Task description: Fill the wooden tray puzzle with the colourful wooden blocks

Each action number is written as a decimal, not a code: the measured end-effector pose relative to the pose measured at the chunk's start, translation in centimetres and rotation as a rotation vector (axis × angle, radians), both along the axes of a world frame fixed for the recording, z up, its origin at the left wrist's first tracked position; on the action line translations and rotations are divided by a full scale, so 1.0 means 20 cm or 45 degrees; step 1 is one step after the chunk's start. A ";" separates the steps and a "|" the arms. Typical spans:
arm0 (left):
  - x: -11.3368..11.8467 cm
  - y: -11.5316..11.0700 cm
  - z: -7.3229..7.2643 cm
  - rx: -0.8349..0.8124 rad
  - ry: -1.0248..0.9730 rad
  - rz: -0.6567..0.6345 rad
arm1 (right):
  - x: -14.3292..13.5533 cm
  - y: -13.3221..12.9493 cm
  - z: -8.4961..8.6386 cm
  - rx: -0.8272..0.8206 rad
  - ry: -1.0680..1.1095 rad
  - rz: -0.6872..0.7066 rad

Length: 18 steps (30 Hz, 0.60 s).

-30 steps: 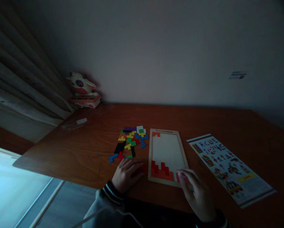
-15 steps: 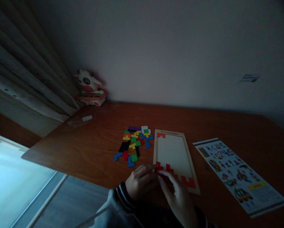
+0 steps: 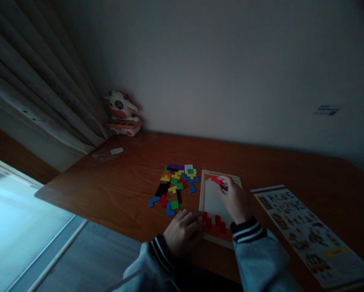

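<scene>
A wooden tray (image 3: 201,194) with a pale inside lies on the table. Several red pieces (image 3: 221,225) sit along its near end, and an orange-red piece (image 3: 208,177) is in its far left corner. Over the far end, my right hand (image 3: 233,198) pinches a small red piece (image 3: 219,181) between thumb and fingers, beside the corner piece. My left hand (image 3: 183,230) rests at the tray's near left edge, fingers spread, their tips by the red pieces. Loose coloured pieces (image 3: 174,205) lie left of the tray.
A printed sheet (image 3: 306,231) lies right of the tray on the brown table (image 3: 124,182). A cow-shaped toy (image 3: 123,113) stands at the back left near a curtain (image 3: 48,81). A clear bag with a white label (image 3: 116,151) lies before it.
My right hand has moved from the tray's near end to its far end with a red piece. My left hand stays at the near left edge. The view has shifted slightly.
</scene>
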<state>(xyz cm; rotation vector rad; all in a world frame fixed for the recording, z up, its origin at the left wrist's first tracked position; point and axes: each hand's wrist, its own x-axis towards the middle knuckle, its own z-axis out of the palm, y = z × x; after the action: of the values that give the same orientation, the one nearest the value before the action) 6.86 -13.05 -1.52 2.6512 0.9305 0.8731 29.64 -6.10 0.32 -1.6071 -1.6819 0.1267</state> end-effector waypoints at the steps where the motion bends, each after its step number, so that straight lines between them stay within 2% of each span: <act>1: 0.00 0.00 0.00 0.000 0.004 0.005 | -0.01 0.01 -0.02 0.010 -0.019 -0.011; 5: 0.00 0.00 0.01 -0.014 0.033 0.003 | -0.05 0.02 -0.07 0.020 -0.123 -0.003; 10: 0.00 0.00 0.01 -0.023 0.038 0.013 | -0.06 0.02 -0.10 -0.008 -0.240 0.043; 18: 0.00 0.00 0.00 -0.054 0.096 0.033 | -0.08 0.03 -0.14 -0.014 -0.197 0.146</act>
<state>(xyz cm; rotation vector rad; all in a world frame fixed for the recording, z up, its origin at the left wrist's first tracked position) 6.91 -13.12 -1.49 2.6580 0.9920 0.7551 28.10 -5.53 -2.54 -1.5627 -1.8954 0.0705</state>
